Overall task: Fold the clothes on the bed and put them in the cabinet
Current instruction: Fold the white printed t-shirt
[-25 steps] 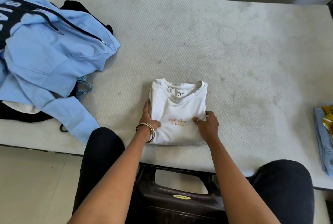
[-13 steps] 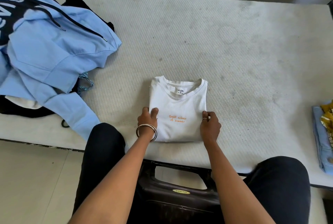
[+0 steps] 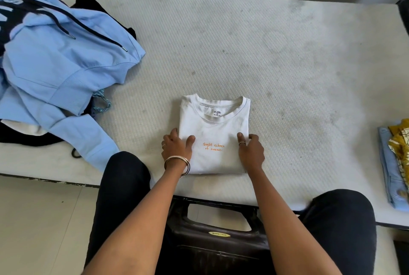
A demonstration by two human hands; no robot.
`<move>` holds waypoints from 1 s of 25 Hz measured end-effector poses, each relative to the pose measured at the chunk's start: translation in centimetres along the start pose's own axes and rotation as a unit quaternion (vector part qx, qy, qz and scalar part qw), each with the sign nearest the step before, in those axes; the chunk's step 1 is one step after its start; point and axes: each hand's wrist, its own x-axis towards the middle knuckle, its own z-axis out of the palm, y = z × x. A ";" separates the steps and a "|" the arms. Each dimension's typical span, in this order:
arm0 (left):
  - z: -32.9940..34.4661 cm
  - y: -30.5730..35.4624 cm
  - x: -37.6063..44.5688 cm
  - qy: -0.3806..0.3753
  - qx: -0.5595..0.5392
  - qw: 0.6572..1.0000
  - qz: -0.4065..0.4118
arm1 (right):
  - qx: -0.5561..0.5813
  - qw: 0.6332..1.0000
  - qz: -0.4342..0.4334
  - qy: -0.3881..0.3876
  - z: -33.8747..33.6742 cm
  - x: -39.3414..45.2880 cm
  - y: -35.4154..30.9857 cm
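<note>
From the head view we see the folded white T-shirt [image 3: 213,135] lying near the mattress [image 3: 287,64] front edge. Our left hand [image 3: 176,148] pinches its left edge, our right hand [image 3: 251,150] grips its right edge; the blue hoodie [image 3: 62,62] sits far left.
</note>
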 end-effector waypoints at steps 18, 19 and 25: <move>5.1 17.3 -6.4 -0.295 -0.473 0.829 0.050 | 0.300 0.948 -0.009 -0.103 -20.5 4.6 5.9; 6.8 20.5 -7.3 -0.316 -0.476 0.818 0.070 | 0.312 0.946 -0.008 -0.081 -23.4 6.0 7.0; 15.5 37.2 -8.4 -0.410 -0.455 0.772 0.168 | 0.252 0.966 -0.052 -0.013 -38.8 16.8 8.8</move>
